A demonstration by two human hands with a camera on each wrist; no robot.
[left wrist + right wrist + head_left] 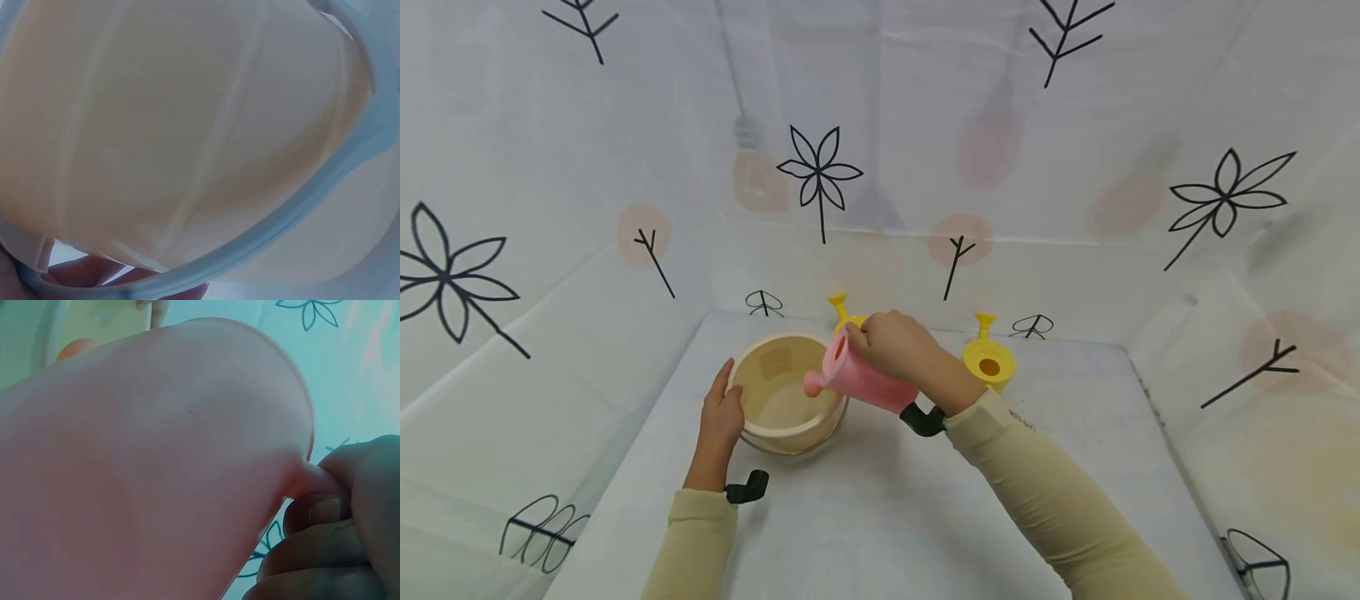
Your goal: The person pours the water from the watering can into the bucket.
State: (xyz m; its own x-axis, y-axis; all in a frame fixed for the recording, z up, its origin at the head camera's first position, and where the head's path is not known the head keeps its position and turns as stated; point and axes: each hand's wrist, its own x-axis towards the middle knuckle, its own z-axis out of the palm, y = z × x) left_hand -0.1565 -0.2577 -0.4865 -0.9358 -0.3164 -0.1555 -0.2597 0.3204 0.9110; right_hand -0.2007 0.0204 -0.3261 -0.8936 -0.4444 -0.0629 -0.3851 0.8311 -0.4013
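Observation:
A cream bucket (pixel 786 433) stands at the left of the table. My left hand (pixel 722 421) grips its left side, thumb at the rim. The left wrist view is filled by the bucket's ribbed wall (pixel 156 125), with a curved handle band (pixel 281 215) around it and fingers (pixel 87 272) behind the band. My right hand (pixel 898 346) holds a pink toy watering can (pixel 868 387), tilted so that its round spout head is over the bucket's opening. In the right wrist view, curled fingers (pixel 319 550) pinch the can's handle. No water shows at the spout.
Two yellow toy watering cans stand at the back: one (pixel 988 360) right of my right hand, the other (pixel 842 315) behind the pink can, partly hidden. A white sheet (pixel 880 183) with plant drawings hangs around the white table (pixel 865 533).

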